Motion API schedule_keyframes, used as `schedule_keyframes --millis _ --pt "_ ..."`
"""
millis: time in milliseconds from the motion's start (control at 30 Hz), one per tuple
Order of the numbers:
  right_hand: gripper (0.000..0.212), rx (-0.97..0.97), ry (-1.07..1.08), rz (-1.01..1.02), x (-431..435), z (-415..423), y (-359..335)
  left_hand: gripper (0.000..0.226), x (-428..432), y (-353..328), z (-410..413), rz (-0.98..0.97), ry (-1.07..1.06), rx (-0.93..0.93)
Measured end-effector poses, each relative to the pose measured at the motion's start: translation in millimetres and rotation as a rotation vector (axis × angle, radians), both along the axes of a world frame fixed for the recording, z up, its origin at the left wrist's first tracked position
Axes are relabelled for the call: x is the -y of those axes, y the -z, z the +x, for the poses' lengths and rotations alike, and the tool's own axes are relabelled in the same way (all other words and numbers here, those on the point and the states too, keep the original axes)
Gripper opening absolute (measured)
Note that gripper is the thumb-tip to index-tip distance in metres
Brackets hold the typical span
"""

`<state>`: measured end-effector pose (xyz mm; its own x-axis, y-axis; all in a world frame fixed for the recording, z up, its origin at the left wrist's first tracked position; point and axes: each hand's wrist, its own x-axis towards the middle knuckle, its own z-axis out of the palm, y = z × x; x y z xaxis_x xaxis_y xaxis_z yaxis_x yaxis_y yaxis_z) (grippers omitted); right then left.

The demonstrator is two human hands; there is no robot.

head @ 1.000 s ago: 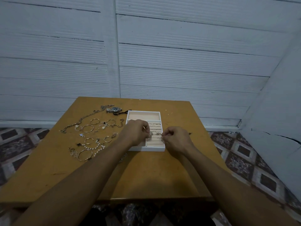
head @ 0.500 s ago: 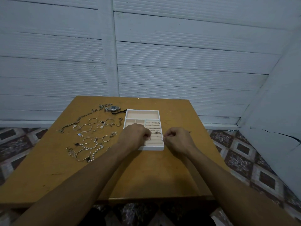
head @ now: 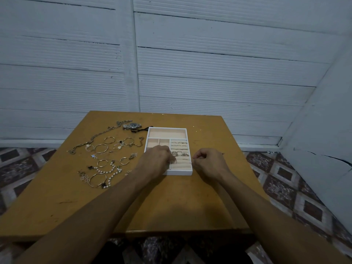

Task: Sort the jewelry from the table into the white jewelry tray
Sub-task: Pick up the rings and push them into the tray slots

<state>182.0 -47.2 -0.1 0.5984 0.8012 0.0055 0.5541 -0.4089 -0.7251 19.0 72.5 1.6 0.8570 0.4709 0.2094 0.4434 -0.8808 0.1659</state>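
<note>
The white jewelry tray [head: 167,128] sits at the middle of the table, with several rings standing in its right-hand slotted rows [head: 180,148]. My left hand [head: 158,159] lies over the tray's near left part, fingers curled, its tips pinching a ring [head: 174,161] at a near slot row. My right hand [head: 207,162] hovers just right of the tray's near corner, fingers curled, pinching a thin small piece of jewelry [head: 191,162]. Loose jewelry lies left of the tray: hoop bangles [head: 101,148], a pearl bracelet [head: 110,169] and a chain necklace [head: 99,136].
A wristwatch [head: 132,126] lies by the tray's far left corner. The orange-brown table [head: 171,206] stands against a white panelled wall [head: 209,73]. Patterned floor tiles [head: 285,187] show on both sides. A tiny item [head: 222,153] lies right of my right hand.
My left fingertips have moved down to a nearer ring row. My right hand has hardly shifted beside the tray.
</note>
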Motion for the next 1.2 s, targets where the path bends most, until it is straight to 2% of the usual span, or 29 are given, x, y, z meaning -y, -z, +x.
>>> schedule_keyframes --millis 233,600,767,900,1067,1200 --pt "0.009 -0.008 0.005 0.007 -1 0 1 0.034 -2 -4 1 0.051 0.069 -0.067" --pt "0.012 0.041 0.017 0.017 -3 -1 0 0.037 -2 -3 1 0.046 0.07 -0.07" --pt "0.012 0.08 0.031 0.029 -6 -3 -2 0.033 -5 0 -4 -0.059 0.037 0.006" --pt "0.01 0.173 0.031 0.05 -11 -7 -4 0.033 -7 -5 -9 -0.157 -0.005 0.091" --pt "0.012 0.328 0.03 0.067 -17 -12 2 0.031 -11 -5 -24 -0.181 -0.068 0.16" --pt "0.017 0.482 -0.006 -0.005 -16 -15 4 0.031 -13 -2 -35 -0.218 -0.091 0.175"
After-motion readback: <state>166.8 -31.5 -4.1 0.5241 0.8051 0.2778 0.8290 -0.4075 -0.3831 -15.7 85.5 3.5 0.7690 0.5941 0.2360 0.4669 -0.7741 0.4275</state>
